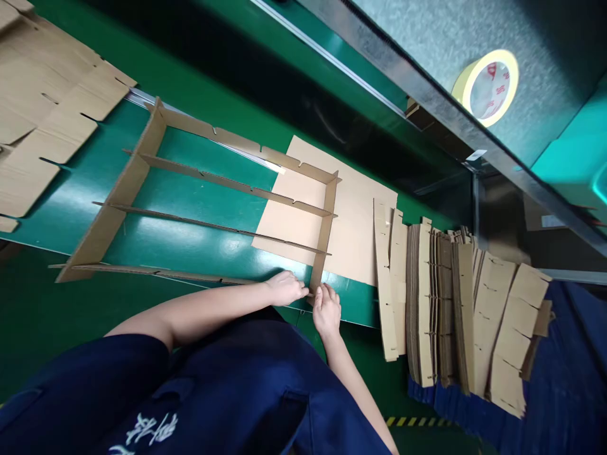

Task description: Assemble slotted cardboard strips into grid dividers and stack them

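Note:
A cardboard divider grid (142,165) of slotted strips stands on edge on the green table (180,240). Several long strips run between two cross strips. My left hand (286,287) and my right hand (326,309) meet at the grid's near right corner. The fingers of both are closed in a pinch where the nearest long strip (156,272) joins the right cross strip (326,234). The grid's right end rests over a flat cardboard sheet (355,221).
A fanned stack of slotted cardboard strips (450,309) lies to the right of my hands. Flat die-cut cardboard (42,120) sits at the far left. A roll of yellow tape (488,87) rests on a grey shelf at upper right. A dark channel runs behind the table.

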Demonstrator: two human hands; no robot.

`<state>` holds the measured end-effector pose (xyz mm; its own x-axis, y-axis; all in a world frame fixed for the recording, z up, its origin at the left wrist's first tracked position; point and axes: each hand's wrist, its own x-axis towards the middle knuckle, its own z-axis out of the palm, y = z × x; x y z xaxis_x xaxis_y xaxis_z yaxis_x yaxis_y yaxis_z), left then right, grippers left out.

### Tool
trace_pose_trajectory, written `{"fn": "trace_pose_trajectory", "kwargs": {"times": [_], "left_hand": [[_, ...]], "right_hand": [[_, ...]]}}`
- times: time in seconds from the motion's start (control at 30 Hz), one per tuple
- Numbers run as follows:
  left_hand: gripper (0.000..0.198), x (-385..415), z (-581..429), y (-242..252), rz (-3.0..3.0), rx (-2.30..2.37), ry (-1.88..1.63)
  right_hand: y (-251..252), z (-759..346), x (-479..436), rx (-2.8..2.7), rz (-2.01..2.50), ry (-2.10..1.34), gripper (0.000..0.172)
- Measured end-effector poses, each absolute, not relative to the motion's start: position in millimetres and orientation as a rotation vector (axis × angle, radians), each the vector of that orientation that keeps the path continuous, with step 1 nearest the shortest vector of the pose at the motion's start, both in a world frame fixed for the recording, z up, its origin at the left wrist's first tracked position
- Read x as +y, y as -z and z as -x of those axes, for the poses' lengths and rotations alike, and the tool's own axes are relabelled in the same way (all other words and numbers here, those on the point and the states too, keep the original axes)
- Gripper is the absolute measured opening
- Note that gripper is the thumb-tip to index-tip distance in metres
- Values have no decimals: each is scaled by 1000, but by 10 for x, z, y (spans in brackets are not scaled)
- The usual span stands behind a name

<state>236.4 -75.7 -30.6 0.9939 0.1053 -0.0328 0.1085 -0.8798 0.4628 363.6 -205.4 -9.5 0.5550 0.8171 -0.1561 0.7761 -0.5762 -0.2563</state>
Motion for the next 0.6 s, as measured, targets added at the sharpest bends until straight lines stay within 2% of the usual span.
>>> {"fn": "trace_pose_trajectory", "kwargs": {"times": [0.13, 0.23, 0.33, 0.4, 0.5, 0.6], "left_hand": [[19, -760, -2361, 253, -2701, 201, -60], [37, -705, -2147, 162, -2693, 302, -184], [43, -535, -1601, 79, -2682, 520, -381], [42, -350, -1107, 52, -2683, 856, -530], [47, -64, -395, 51, -2542, 1645, -660], [54, 120, 76, 70, -2267, 2210, -524]], "right_hand": [[-12, -3723, -1690, -1403, 2548, -98, 60], [60, -3757, -1418, -1629, 2503, -144, 62], [184, -3784, -1296, -1755, 2520, -226, 62], [214, -3814, -1244, -1740, 2517, -198, 63], [169, -3881, -1096, -1649, 2452, -53, 66], [161, -3961, -876, -1539, 2437, 24, 73]]}}
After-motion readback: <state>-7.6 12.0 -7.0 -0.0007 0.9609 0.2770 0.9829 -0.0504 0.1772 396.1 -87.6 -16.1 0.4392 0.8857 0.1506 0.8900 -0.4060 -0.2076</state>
